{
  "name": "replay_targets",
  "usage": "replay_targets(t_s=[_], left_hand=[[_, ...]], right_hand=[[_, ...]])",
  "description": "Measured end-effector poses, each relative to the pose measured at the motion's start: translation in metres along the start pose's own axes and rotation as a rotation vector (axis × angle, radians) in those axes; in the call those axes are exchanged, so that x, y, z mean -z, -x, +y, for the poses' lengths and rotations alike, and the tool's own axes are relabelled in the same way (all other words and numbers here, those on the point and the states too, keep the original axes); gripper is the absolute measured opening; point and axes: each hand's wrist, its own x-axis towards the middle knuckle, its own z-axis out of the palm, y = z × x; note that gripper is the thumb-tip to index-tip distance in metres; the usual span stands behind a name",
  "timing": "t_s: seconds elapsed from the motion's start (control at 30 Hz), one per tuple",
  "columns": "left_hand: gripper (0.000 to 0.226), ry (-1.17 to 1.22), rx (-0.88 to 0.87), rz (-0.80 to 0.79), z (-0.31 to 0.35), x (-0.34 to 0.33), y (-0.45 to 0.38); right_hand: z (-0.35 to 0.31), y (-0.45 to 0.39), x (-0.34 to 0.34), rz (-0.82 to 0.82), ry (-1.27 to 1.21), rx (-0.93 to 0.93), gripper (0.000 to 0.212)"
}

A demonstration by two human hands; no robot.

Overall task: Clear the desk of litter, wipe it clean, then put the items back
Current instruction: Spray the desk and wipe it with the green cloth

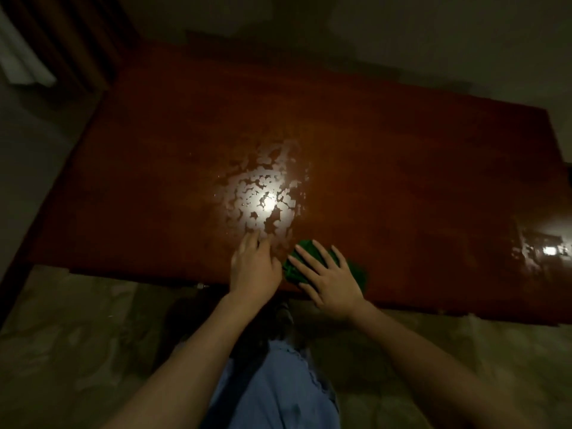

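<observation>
- Your right hand (329, 281) is pressing the green cloth (297, 267) flat-fingered at the desk's (402, 168) near edge; it's risking sliding off.
- Left hand (253, 267) is resting open just beside it, smearing the wet patch (263, 199).
- Dim light is hiding streaks.

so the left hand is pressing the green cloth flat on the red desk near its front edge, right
Not quite: the head view shows the right hand pressing the green cloth on the red desk near its front edge. The left hand rests bare on the wood beside it.
</observation>
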Motion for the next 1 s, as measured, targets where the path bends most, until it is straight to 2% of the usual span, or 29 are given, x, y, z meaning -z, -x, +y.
replay_targets(t_s=[0.1, 0.23, 0.43, 0.53, 0.63, 0.77, 0.93, 1.0], left_hand=[[0.053, 0.015, -0.015, -0.016, -0.011, -0.003, 0.018], [0.051, 0.003, 0.019, -0.023, -0.030, -0.002, 0.028], [0.051, 0.002, 0.091, -0.021, -0.048, 0.012, 0.020], [0.050, 0.006, 0.077, -0.028, -0.040, 0.013, 0.008], [0.049, 0.024, 0.050, -0.023, -0.025, 0.012, -0.005], [0.049, 0.022, 0.035, -0.056, -0.015, 0.014, -0.028], [0.049, 0.020, 0.035, -0.036, -0.004, 0.031, -0.075], [0.048, 0.035, 0.038, -0.028, 0.003, 0.038, -0.097]], right_hand=[[-0.035, 0.026, -0.010, -0.042, -0.050, 0.024, 0.055], [-0.067, 0.015, -0.023, -0.099, 0.032, 0.097, 0.052], [-0.056, -0.001, -0.017, -0.044, 0.042, 0.180, 0.052], [-0.052, -0.011, -0.010, -0.049, 0.012, 0.139, 0.053], [-0.044, -0.029, 0.002, -0.125, 0.001, 0.085, 0.054], [-0.036, -0.040, 0.003, -0.195, 0.031, 0.121, 0.059], [-0.026, -0.051, 0.001, -0.093, -0.005, 0.169, 0.056], [-0.010, -0.073, 0.009, -0.032, -0.021, 0.132, 0.056]])
